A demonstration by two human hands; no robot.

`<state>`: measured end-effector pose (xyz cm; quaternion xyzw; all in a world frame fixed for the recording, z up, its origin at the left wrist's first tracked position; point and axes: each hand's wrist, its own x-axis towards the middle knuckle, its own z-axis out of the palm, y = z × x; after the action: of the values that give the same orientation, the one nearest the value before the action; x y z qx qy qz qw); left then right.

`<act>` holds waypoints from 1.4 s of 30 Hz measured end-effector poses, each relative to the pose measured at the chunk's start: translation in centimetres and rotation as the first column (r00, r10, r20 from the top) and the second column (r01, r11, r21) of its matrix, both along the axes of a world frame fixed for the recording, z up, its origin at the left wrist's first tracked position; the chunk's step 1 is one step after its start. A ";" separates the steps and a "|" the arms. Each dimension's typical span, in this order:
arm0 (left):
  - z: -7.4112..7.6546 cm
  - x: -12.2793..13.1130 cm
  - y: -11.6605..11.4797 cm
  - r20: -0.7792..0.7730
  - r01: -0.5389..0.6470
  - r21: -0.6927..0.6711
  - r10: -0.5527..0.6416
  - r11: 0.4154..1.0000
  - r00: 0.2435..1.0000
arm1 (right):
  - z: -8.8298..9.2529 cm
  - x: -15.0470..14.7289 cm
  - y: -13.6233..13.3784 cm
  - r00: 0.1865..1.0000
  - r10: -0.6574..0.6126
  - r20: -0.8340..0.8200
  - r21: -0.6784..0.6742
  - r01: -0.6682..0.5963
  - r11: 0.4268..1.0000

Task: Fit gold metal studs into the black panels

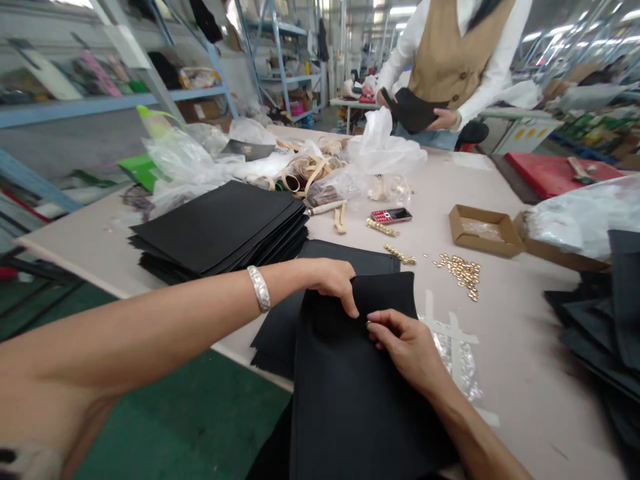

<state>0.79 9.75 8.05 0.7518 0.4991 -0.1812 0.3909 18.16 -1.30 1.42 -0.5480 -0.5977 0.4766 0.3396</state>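
Observation:
A black leather-like panel (350, 380) hangs over the table's front edge, its upper part curled up. My left hand (333, 283), wearing a silver bracelet (259, 289) at the wrist, grips the panel near its top, thumb in front and other fingers partly hidden. Close by on the right, my right hand (407, 343) pinches a small gold stud (369, 324) just over the panel's surface. More black panels (277, 333) lie beneath. Loose gold studs (463, 270) are scattered on the table beyond my right hand, with two rows of gold pieces (399, 255) alongside.
A tall stack of black panels (220, 223) stands at the left, others (590, 313) at the right. Further back are a red phone (391, 215), a cardboard box (487, 243) and plastic bags (383, 150). A co-worker (450, 60) across the table holds a black piece.

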 end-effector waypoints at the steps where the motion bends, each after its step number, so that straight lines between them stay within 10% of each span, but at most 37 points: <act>1: -0.2 0.0 -0.2 -0.005 0.002 -0.051 -0.002 0.999 1.000 | -0.1 0.0 0.0 1.000 0.010 0.003 -0.004 -0.010 1.000; 18: -1.1 -0.5 -3.2 0.061 -0.219 -0.245 0.241 0.944 0.969 | 0.3 -0.3 0.2 0.969 0.149 0.196 0.194 -0.188 0.963; 36: -1.7 0.1 -7.1 0.356 -0.370 -0.183 0.413 0.911 0.838 | 0.3 -1.7 -1.7 0.978 -0.047 0.206 0.302 -0.018 0.953; 42: -2.4 0.7 -7.8 0.432 -0.432 -0.277 0.513 0.858 0.742 | 2.1 1.3 0.1 0.945 0.163 0.283 0.210 -0.226 0.951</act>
<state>1.52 1.94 5.63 0.5873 0.5415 0.0824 0.5959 19.42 -1.19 3.50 -0.4991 -0.7418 0.3558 0.2722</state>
